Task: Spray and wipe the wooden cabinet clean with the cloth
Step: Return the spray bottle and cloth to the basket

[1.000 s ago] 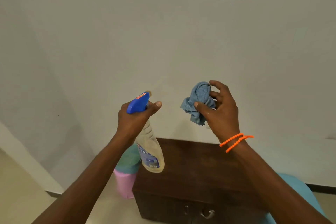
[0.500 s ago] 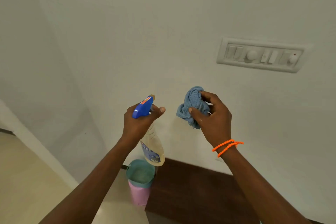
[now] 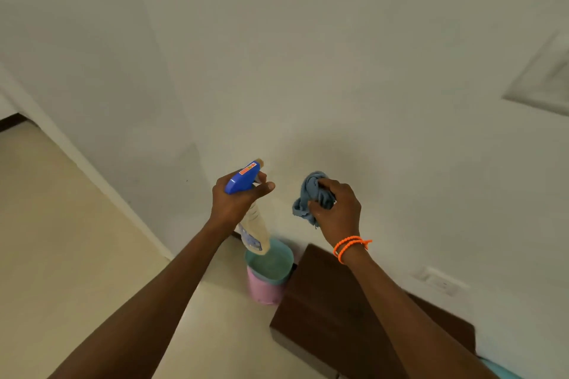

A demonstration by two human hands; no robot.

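Observation:
My left hand (image 3: 235, 203) grips a spray bottle (image 3: 254, 232) with a blue trigger head and pale liquid, held up in front of the white wall, nozzle pointing away. My right hand (image 3: 337, 209), with orange bands on the wrist, is closed on a crumpled blue cloth (image 3: 309, 197) at about the same height. The dark wooden cabinet (image 3: 323, 314) stands low against the wall at the lower right, below both hands; my right forearm crosses over its top.
A pink bin with a teal liner (image 3: 268, 274) stands on the floor just left of the cabinet. A wall socket (image 3: 440, 281) sits above the cabinet, a switch panel (image 3: 545, 80) at the right edge. Beige floor (image 3: 61, 240) spreads to the left.
The view has swung left and tilted, so the switch panel slid to the right edge and the posters left the frame. Both hands keep their holds, raised and close together.

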